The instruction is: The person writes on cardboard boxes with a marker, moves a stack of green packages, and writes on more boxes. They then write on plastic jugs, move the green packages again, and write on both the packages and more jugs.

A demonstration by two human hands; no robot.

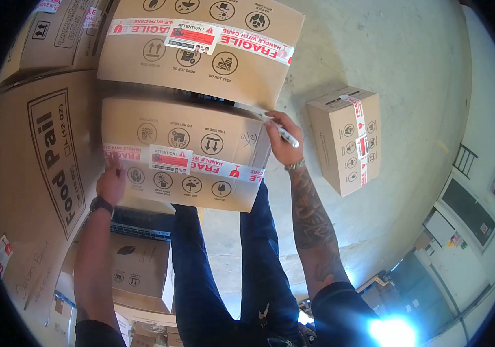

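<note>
A cardboard box (201, 157) with red-and-white FRAGILE tape is in front of my legs. Its print reads upside down, and handwritten figures like "9/3" stand near its upper right corner. My left hand (112, 180), with a dark wristband, grips the box's left edge, fingers bent against the tape end. At the upper right corner my right hand (284, 139) is closed around a white marker pen (287, 137). The pen's writing end points toward the box's corner; whether it touches is too small to tell. An attention label (170, 159) sits on the tape.
Another taped box (201, 63) lies just beyond, with a dark gap between. A large "Food Pail" box (45, 168) stands at the left, with more boxes (56, 34) behind it. A lower box (137, 266) is beneath my left arm. One box (348, 139) stands apart on the floor (409, 75).
</note>
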